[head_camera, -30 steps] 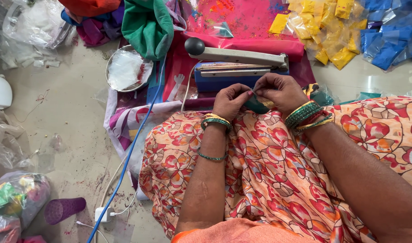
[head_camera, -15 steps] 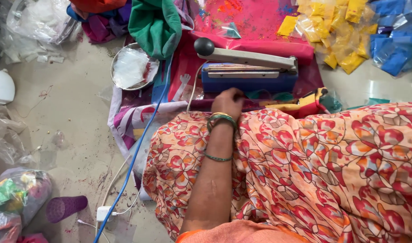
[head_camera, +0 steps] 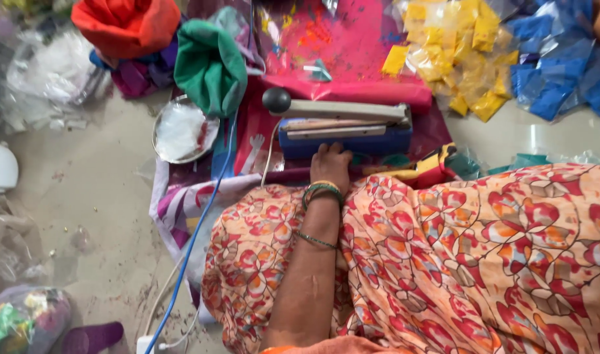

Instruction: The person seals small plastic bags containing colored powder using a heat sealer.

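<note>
My left hand (head_camera: 331, 164) rests knuckles-up on the cloth just in front of a blue heat sealer (head_camera: 344, 139). Its fingers are curled down, and I cannot see whether anything is in them. Green and gold bangles sit on the wrist. The sealer has a grey press arm (head_camera: 346, 109) with a black knob (head_camera: 276, 100) at its left end, and the arm is lowered. My forearm lies across an orange floral garment (head_camera: 483, 262) covering my lap. My right hand is out of view.
A steel plate (head_camera: 161, 147) holding clear plastic lies left of the sealer. Behind are a green cloth (head_camera: 211, 65), an orange bundle (head_camera: 126, 26), a pink sheet (head_camera: 352, 46), yellow packets (head_camera: 457, 52) and blue packets (head_camera: 562, 72). A blue cable (head_camera: 195, 242) runs to a white socket (head_camera: 146, 344).
Both hands were together over my lap a second ago. The right hand has gone out of view, the left has settled in front of the sealer, and the view shifted.
</note>
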